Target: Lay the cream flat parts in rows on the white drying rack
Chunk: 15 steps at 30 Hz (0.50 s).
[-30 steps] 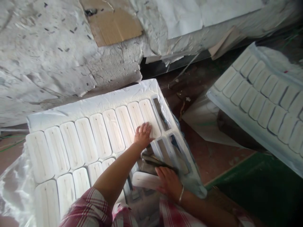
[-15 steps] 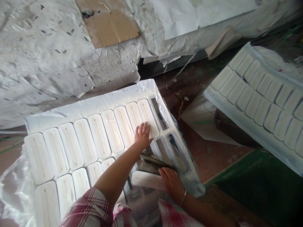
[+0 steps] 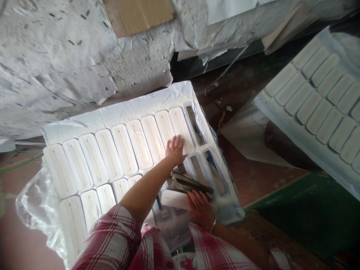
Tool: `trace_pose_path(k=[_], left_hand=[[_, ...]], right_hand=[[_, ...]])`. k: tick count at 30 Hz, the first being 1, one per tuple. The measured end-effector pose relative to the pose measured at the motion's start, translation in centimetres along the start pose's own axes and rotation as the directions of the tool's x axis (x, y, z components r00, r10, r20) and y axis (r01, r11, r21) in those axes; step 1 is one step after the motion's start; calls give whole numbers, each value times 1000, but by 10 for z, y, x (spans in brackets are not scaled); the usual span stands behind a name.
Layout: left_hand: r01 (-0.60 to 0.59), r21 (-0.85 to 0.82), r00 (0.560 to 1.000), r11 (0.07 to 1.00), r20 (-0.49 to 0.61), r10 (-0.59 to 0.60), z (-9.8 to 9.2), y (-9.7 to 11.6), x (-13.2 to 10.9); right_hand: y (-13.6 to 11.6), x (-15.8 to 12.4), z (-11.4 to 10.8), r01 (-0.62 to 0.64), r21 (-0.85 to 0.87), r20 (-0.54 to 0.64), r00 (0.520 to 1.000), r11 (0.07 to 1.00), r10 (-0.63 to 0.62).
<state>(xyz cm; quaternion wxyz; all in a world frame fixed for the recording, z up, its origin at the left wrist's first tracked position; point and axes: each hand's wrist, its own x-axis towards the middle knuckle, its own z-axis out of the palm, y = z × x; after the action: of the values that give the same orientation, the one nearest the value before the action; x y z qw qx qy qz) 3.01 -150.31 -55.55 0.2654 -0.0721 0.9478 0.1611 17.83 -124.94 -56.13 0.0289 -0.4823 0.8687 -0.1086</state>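
Off the left end of the white tray [image 3: 120, 114], crumpled clear plastic [image 3: 32, 210]. Beyond the tray's far rim, a rough whitish surface [image 3: 70, 67] with brown cardboard [image 3: 140, 17] on it. Inside the tray, running from its left end almost to its right, a far row of white blocks [image 3: 102, 152]; nearer, a second row [image 3: 74, 221], partly hidden by the arm. Toward the tray's right end, on the last block of the far row, the left hand [image 3: 174, 150], fingers loosely extended and apparently grasping nothing; pressing or merely resting, cannot tell. Over the tray's near right part, a dark flat piece [image 3: 191, 183] and, just beside it, the loose white block [image 3: 174, 199], seemingly clasped by the right hand [image 3: 201, 210], with thumb out of sight. At the tray's right end, grey-bottomed slots [image 3: 196, 129]. Well to the right of the tray, a second tray [image 3: 303, 138] of similar blocks.

By judgement: midway through handling the loose block, left hand perhaps steadying the row. Next move calling for a firm hold and care around the dark piece.

Compared with half a second ago: tray higher in view, more plastic showing, cardboard cut further by the top edge; relative to the tray, hands nearly unmoved.
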Motion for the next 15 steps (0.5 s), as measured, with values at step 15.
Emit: trace_pose_path(k=[15], left_hand=[[-19,-19,998,1000,63,20,-11,-4,0]], right_hand=[[-35,55,0,-291,62,521,825,955,218]])
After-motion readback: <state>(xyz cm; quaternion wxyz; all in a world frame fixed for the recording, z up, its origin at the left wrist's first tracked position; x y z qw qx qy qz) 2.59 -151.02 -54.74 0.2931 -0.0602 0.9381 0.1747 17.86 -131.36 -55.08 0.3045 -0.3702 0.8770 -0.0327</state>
